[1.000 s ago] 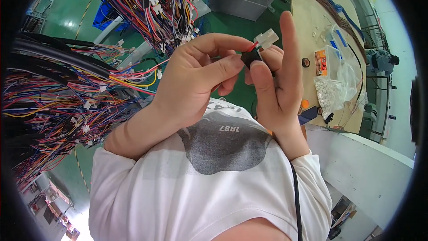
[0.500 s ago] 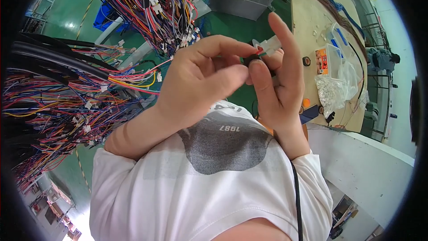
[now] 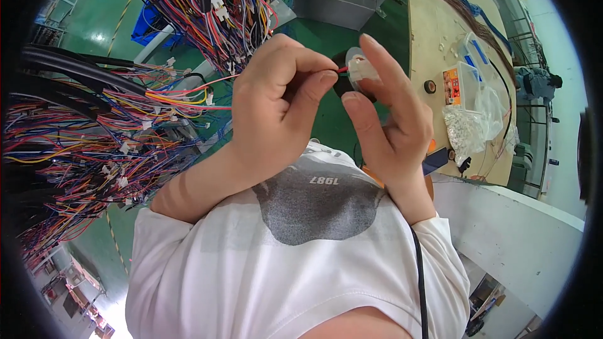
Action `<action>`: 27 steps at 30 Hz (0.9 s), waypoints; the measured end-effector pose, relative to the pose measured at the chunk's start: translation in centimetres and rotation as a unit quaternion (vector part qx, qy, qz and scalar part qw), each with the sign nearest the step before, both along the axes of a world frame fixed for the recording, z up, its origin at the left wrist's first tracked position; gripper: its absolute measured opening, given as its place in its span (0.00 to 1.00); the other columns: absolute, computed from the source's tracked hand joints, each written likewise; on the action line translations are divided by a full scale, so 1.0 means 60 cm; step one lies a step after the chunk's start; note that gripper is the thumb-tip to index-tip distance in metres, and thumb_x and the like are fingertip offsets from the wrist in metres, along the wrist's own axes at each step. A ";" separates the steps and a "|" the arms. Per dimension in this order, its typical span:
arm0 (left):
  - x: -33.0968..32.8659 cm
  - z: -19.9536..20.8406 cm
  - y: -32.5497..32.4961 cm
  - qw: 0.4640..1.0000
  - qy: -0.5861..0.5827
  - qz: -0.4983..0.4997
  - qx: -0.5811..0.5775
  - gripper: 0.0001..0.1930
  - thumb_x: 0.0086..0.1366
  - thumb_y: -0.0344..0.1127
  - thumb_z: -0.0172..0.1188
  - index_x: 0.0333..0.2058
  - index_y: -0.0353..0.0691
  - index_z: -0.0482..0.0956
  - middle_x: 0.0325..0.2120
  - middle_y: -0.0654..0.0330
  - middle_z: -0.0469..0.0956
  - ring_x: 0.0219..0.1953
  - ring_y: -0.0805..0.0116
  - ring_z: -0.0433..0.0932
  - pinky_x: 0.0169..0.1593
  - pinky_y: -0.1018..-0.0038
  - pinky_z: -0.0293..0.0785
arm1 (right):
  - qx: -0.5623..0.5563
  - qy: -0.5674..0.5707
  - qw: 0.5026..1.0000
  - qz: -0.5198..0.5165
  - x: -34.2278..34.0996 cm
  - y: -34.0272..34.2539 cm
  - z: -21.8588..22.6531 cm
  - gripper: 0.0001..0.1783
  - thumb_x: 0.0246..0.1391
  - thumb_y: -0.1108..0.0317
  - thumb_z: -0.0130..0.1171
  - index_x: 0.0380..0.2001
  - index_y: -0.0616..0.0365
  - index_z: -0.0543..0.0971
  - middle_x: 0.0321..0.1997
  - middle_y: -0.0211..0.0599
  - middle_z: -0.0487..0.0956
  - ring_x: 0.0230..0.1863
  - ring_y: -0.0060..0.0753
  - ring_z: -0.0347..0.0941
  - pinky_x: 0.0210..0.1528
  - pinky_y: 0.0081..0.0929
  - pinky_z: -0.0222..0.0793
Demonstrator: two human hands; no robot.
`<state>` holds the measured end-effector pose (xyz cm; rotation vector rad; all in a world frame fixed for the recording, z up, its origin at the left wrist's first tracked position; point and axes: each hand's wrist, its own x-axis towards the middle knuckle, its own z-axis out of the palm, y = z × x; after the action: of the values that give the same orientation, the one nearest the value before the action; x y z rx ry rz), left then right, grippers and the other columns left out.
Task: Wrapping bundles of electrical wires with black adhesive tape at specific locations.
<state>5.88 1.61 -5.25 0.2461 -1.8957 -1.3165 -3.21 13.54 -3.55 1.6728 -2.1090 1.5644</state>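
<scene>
My left hand is closed in a pinch on a thin red wire. Reddish wires run from the harness on the left to behind this hand. My right hand, thumb and index finger curved apart, holds what looks like a roll of black tape, partly hidden by the fingers. By its index finger shows a whitish plastic connector with a clear rounded edge around it, at the red wire's end. Both hands are close together in front of my chest.
Bundles of coloured wires with white connectors hang at the left. On the wooden table at the right are another black tape roll, a clear box and a bag of small white parts. A grey bin stands at the back.
My left hand's fingers have drawn slightly left, away from the right thumb. The right hand has turned, its index finger lower and further left, and the whitish connector has shifted left.
</scene>
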 end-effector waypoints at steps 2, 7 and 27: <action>-0.001 0.002 0.002 1.000 0.019 0.005 0.009 0.03 0.53 0.26 0.57 0.26 0.35 0.73 0.20 0.63 0.68 0.18 0.78 0.64 0.22 0.83 0.60 | -0.002 0.016 1.000 -0.009 0.007 0.004 -0.004 0.25 0.44 0.76 0.57 0.49 0.69 0.65 0.44 0.43 0.74 0.39 0.30 0.72 0.41 0.24 0.68; 0.004 0.023 -0.005 0.931 -0.037 -0.053 0.358 0.03 0.56 0.29 0.55 0.27 0.35 0.74 0.20 0.69 0.69 0.19 0.84 0.64 0.22 0.87 0.58 | 0.027 -0.022 0.999 0.032 0.008 -0.002 -0.011 0.32 0.43 0.79 0.57 0.53 0.67 0.59 0.42 0.46 0.73 0.43 0.33 0.70 0.46 0.28 0.65; 0.024 0.015 -0.033 0.780 -0.110 -0.274 0.552 0.06 0.57 0.30 0.56 0.28 0.33 0.72 0.17 0.71 0.66 0.18 0.84 0.62 0.19 0.85 0.55 | -0.003 -0.280 0.955 0.103 -0.001 -0.026 0.008 0.09 0.47 0.76 0.54 0.34 0.68 0.74 0.29 0.30 0.73 0.31 0.17 0.67 0.34 0.12 0.61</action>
<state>7.34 -0.36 -4.36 0.4572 -1.1305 -2.8250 -3.25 12.00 -3.07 1.6311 -2.1940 2.3390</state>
